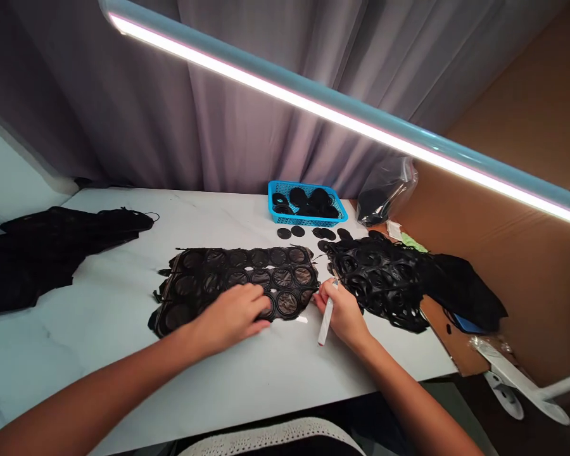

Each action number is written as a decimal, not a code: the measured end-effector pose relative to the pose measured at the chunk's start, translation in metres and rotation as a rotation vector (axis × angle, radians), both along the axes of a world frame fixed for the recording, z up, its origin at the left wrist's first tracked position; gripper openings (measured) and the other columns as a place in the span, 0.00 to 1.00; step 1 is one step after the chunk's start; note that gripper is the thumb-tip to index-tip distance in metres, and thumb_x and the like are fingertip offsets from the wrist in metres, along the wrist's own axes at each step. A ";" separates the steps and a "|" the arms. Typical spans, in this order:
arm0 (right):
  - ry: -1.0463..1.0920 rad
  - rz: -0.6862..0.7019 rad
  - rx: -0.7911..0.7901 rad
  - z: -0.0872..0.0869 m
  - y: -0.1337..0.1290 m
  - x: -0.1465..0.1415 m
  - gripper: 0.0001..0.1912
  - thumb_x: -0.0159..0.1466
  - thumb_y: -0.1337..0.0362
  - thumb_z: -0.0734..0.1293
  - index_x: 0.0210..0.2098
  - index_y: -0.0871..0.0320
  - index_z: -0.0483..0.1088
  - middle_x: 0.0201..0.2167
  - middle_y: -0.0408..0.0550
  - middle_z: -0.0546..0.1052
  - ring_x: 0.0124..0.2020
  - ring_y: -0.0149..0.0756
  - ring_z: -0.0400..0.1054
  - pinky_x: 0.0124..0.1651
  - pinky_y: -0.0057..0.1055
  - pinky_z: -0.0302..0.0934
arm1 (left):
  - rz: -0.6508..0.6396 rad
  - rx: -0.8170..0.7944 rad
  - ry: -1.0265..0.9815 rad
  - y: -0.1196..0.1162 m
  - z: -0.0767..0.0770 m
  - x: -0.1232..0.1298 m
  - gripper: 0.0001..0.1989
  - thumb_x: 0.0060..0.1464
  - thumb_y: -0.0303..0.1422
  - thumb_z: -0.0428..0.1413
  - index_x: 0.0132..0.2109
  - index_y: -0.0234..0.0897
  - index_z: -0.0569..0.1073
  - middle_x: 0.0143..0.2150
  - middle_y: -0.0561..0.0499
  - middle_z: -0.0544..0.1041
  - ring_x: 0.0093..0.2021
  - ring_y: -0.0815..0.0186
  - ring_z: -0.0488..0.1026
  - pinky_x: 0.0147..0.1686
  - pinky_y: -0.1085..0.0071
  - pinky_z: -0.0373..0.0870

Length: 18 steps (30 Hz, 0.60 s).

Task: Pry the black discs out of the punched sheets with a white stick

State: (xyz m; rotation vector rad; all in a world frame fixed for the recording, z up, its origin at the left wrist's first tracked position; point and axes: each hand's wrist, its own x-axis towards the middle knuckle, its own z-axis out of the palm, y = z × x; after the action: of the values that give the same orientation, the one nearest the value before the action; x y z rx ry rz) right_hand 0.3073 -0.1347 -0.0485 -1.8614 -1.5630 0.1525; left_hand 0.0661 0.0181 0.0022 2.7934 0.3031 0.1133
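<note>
The right hand grips one white pen; left of it, the left hand, fingers slightly spread, presses one black sheet. Beyond both hands sits one blue basket.

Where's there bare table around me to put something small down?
Bare white tabletop shows between the dark cloth and the black ringed sheet, left of the blue basket, and along the near edge. It's crowded around the tangled black pile and before the basket, where loose discs lie.
</note>
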 end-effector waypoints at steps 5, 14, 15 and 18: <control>0.073 0.017 0.026 -0.001 -0.003 -0.001 0.14 0.67 0.65 0.61 0.26 0.53 0.52 0.26 0.43 0.67 0.28 0.34 0.62 0.32 0.30 0.58 | 0.000 -0.112 -0.054 -0.032 -0.038 0.069 0.12 0.55 0.36 0.64 0.40 0.38 0.69 0.40 0.47 0.71 0.42 0.55 0.70 0.41 0.63 0.66; 0.010 0.261 -0.018 0.001 -0.008 -0.003 0.13 0.66 0.74 0.60 0.28 0.54 0.57 0.40 0.49 0.77 0.44 0.38 0.70 0.42 0.33 0.65 | 0.176 -0.549 -0.225 0.008 -0.037 0.097 0.07 0.57 0.32 0.51 0.31 0.39 0.61 0.30 0.55 0.65 0.31 0.67 0.65 0.31 0.72 0.62; -0.086 0.316 -0.023 0.002 -0.006 -0.004 0.12 0.66 0.75 0.60 0.29 0.55 0.59 0.41 0.50 0.76 0.45 0.38 0.69 0.43 0.33 0.64 | 0.205 -0.605 -0.237 0.014 -0.035 0.097 0.08 0.58 0.33 0.50 0.32 0.39 0.60 0.29 0.56 0.63 0.29 0.68 0.64 0.29 0.72 0.61; -0.340 0.447 -0.040 0.007 0.002 -0.007 0.11 0.67 0.77 0.58 0.34 0.56 0.65 0.38 0.52 0.76 0.41 0.40 0.66 0.41 0.36 0.60 | 0.250 -0.746 -0.253 0.023 -0.030 0.096 0.10 0.59 0.39 0.48 0.32 0.39 0.59 0.26 0.58 0.60 0.27 0.69 0.61 0.27 0.73 0.59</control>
State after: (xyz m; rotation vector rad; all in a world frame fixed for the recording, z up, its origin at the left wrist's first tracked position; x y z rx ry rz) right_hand 0.3006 -0.1323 -0.0412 -1.5973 -2.2136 0.0679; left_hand 0.1623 0.0413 -0.0281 1.9713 0.5068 0.3321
